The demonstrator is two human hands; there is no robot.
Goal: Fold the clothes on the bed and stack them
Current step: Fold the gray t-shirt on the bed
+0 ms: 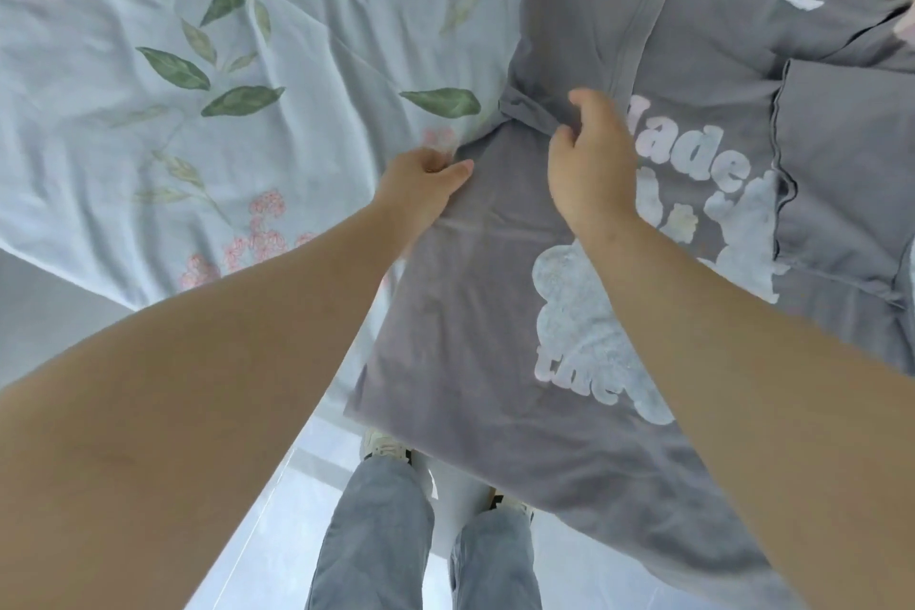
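At the bed's (124, 154) near edge, I have the grey T-shirt (470, 312) lying print-up, its hem hanging over.
My left hand (426, 181) pinches its side edge. My right hand (591, 164) grips a bunched fold, seemingly by the sleeve.

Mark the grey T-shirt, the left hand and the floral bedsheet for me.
grey T-shirt (460, 312): head view, plain fabric left of the print.
left hand (421, 186): head view, back of the hand.
floral bedsheet (99, 114): head view, bare patch left of the green leaves.
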